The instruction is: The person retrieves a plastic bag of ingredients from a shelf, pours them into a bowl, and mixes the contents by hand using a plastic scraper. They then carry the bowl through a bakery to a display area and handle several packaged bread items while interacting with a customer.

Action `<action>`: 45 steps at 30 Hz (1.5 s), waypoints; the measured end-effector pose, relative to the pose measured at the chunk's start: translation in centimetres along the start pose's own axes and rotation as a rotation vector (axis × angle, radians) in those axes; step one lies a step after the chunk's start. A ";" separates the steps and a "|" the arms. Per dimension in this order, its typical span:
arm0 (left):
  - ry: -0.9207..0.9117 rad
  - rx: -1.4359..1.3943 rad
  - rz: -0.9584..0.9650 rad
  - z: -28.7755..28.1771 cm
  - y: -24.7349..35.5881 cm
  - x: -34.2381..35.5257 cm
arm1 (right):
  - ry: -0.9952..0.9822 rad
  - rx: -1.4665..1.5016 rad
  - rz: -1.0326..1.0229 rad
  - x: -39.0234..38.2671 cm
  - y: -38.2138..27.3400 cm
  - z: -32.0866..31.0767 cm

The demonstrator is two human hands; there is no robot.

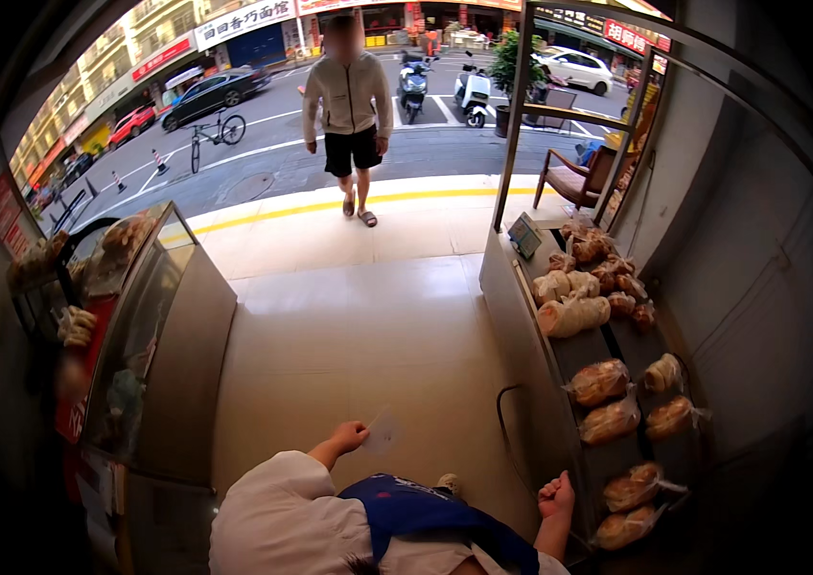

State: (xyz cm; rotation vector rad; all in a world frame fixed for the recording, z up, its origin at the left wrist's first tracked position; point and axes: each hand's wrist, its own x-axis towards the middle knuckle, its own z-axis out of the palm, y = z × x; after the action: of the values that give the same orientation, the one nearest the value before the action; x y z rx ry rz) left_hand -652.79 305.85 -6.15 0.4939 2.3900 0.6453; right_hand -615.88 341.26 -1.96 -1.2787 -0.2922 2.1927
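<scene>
In the lower middle, my left hand [351, 434] pinches a thin, translucent plastic bag or sheet [384, 432] out in front of me. My right hand [552, 495] is at the lower right, fingers curled closed with nothing visible in them, beside the sloped bread rack [594, 347]. Bagged browned loaves [601, 381] lie on that rack close to it, with paler wrapped rolls [574, 314] and smaller browned buns higher up. My blue apron [406, 508] shows below my left hand.
A glass-fronted display cabinet [133, 340] with baked goods stands on the left. A person [349, 125] in a light jacket is on the pavement facing the doorway. A wooden chair [579, 177], scooters [474, 91], a bicycle [215, 132] and cars are outside. A cable [507, 431] hangs by the rack.
</scene>
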 end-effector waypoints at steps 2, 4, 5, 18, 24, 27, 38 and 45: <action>-0.026 0.023 0.070 -0.6 -0.5 1.1 | 0.013 0.105 -0.116 -3.2 1.0 -2.3; -0.050 0.025 0.138 -0.9 -1.7 2.2 | 0.018 0.205 -0.169 -6.9 3.3 -5.4; -0.060 0.021 0.170 -1.0 -2.7 2.5 | 0.040 0.258 -0.152 -8.7 5.1 -6.5; -0.535 0.012 -0.213 -0.1 -24.9 -8.5 | 0.139 0.538 -0.356 -35.7 26.7 -16.2; -0.621 0.389 0.128 6.8 -20.3 -9.9 | 0.307 0.705 -0.708 -52.3 34.8 -28.3; -0.579 0.476 0.329 13.0 -16.6 -12.2 | 0.335 0.859 -0.779 -58.5 41.9 -35.1; -0.771 0.801 0.970 38.5 -9.1 -46.9 | 0.660 1.446 -1.186 -84.6 60.4 -53.2; -0.596 2.029 2.080 54.6 -6.1 -59.7 | 0.692 1.629 -1.388 -90.4 61.6 -68.0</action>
State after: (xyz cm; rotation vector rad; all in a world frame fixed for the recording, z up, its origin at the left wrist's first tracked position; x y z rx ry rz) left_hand -574.53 289.80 -20.32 3.0090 0.1802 -1.3960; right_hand -547.04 232.46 0.16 -0.3793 0.6215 0.2716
